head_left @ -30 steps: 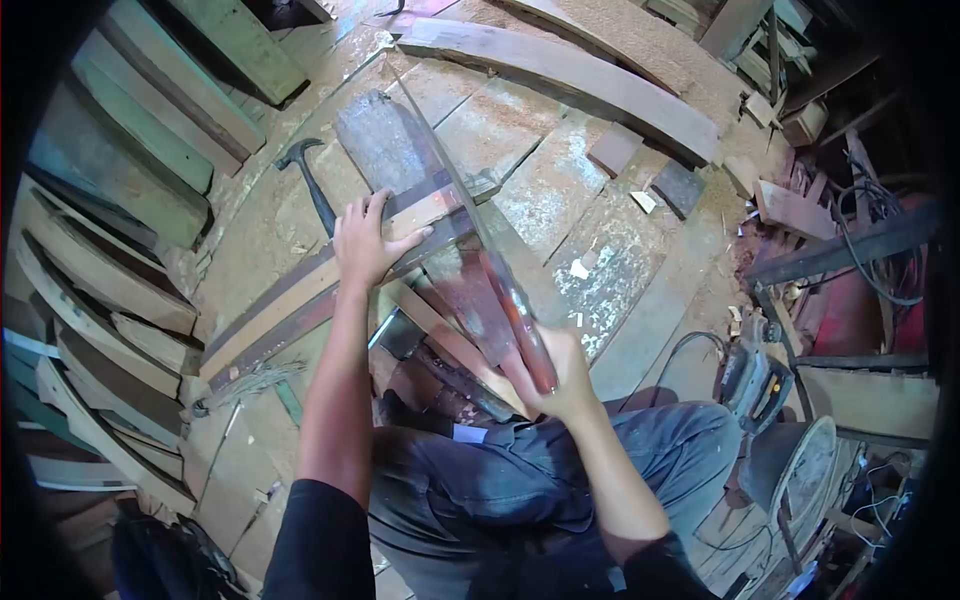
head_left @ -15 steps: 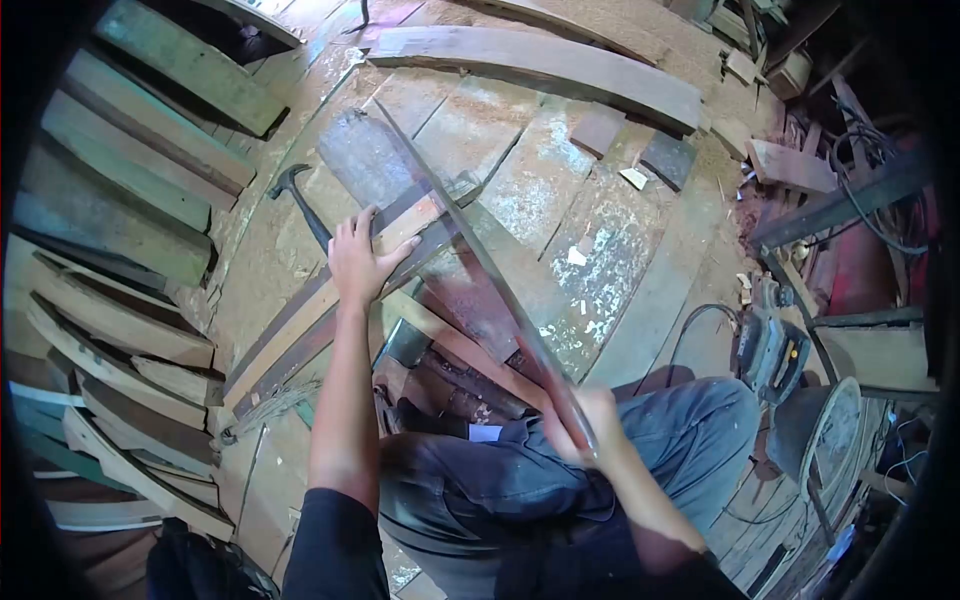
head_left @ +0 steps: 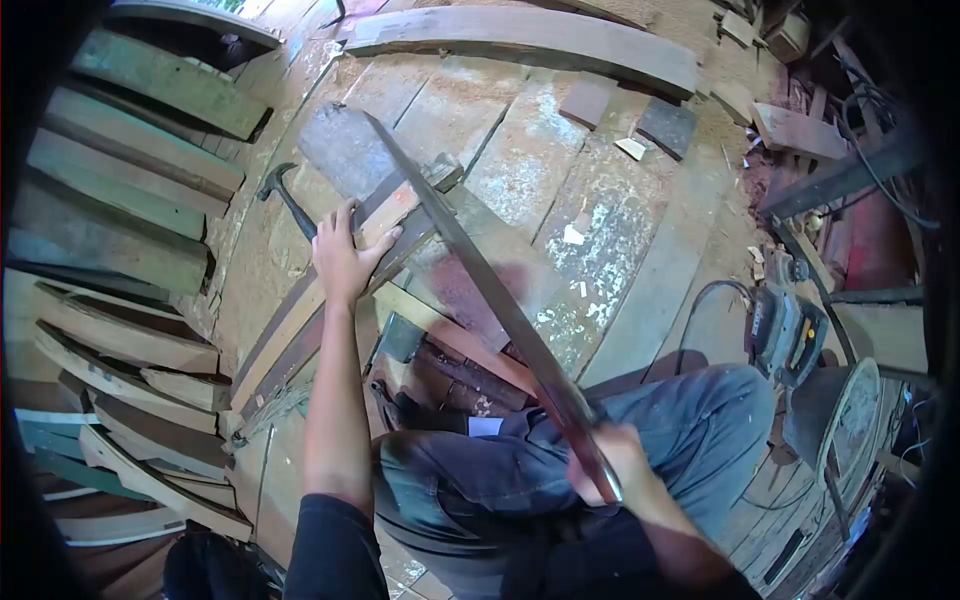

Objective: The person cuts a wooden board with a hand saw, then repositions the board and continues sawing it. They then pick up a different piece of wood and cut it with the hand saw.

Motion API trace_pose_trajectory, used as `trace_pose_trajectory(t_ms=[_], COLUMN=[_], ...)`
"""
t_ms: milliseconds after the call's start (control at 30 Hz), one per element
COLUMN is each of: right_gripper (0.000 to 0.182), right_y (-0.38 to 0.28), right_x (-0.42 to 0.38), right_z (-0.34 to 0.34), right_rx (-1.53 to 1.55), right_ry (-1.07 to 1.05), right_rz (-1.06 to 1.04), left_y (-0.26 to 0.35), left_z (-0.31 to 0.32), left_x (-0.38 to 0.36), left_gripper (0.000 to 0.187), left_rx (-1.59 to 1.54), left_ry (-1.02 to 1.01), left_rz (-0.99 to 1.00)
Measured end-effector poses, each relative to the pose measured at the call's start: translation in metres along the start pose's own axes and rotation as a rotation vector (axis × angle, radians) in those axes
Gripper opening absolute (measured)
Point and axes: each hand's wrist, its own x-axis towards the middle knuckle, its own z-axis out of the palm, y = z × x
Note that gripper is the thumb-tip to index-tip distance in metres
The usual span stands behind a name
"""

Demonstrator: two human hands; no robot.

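Observation:
My right hand (head_left: pixel 615 462) is closed around the handle end of a handsaw (head_left: pixel 480 268), low over my right knee. The long blade slants up to the left, its edge crossing close to the end of a curved wooden board (head_left: pixel 340 265). My left hand (head_left: pixel 345 262) grips that board from above near the same end, fingers over its far edge and thumb spread across the top. A lighter wooden strip (head_left: pixel 455 335) runs under the saw toward my lap. Beside the left fingers lies a hammer (head_left: pixel 285 195), its handle partly hidden.
Several curved timbers (head_left: pixel 130 345) are stacked at the left. A long curved beam (head_left: pixel 530 38) lies across the far floor, with small wood offcuts (head_left: pixel 588 100) near it. At the right stand a power tool (head_left: pixel 785 330) with a cord and a round-rimmed container (head_left: pixel 850 420).
My right hand has drawn the saw back, down and to the right toward my knee. My left hand stays on the board; the whole view has shifted slightly.

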Motion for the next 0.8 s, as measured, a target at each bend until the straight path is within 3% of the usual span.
trace_pose_trajectory(t_ms=[100, 133, 200, 300, 400, 433, 500, 567, 633, 700, 767, 800], right_gripper=[0.007, 0.010, 0.011, 0.016, 0.007, 0.004, 0.012, 0.005, 0.009, 0.010, 0.012, 0.013], right_y=[-0.008, -0.010, 0.002, 0.009, -0.007, -0.012, -0.010, -0.005, 0.006, -0.002, -0.013, -0.007], right_x=[0.009, 0.034, 0.093, 0.102, 0.020, 0.007, 0.007, 0.048, 0.092, 0.102, 0.055, 0.024], right_z=[-0.006, 0.003, 0.026, 0.022, -0.005, -0.020, -0.022, 0.000, 0.026, 0.021, 0.005, -0.010], right_rx=[0.122, 0.326, 0.089, 0.050, 0.110, -0.057, -0.052, 0.007, 0.108, 0.053, -0.073, -0.187], right_ry=[-0.052, -0.114, -0.097, -0.090, -0.049, -0.075, -0.107, -0.064, -0.017, -0.049, -0.008, -0.071], right_rz=[-0.007, 0.277, 0.067, 0.033, 0.149, 0.002, 0.078, 0.147, 0.056, 0.092, 0.172, 0.057], left_y=[0.005, 0.005, 0.004, 0.007, 0.003, -0.002, -0.001, 0.000, -0.002, -0.001, -0.001, -0.003], left_z=[-0.001, -0.002, -0.003, -0.007, -0.001, 0.002, 0.000, 0.000, 0.001, -0.001, -0.002, 0.000], left_x=[-0.006, -0.003, -0.001, -0.001, -0.001, -0.001, -0.007, -0.002, -0.001, -0.002, -0.001, -0.001], left_gripper=[0.072, 0.069, 0.067, 0.068, 0.071, 0.074, 0.075, 0.075, 0.077, 0.079, 0.082, 0.082], left_rx=[-0.003, -0.002, 0.015, 0.006, 0.013, 0.014, 0.002, 0.005, 0.006, -0.007, 0.003, -0.008], left_ry=[-0.021, -0.022, -0.013, -0.040, -0.018, 0.009, 0.013, 0.052, 0.052, 0.010, 0.025, 0.038], left_rz=[-0.014, -0.005, 0.007, -0.038, -0.027, -0.004, -0.032, 0.006, -0.014, -0.041, -0.075, -0.046])
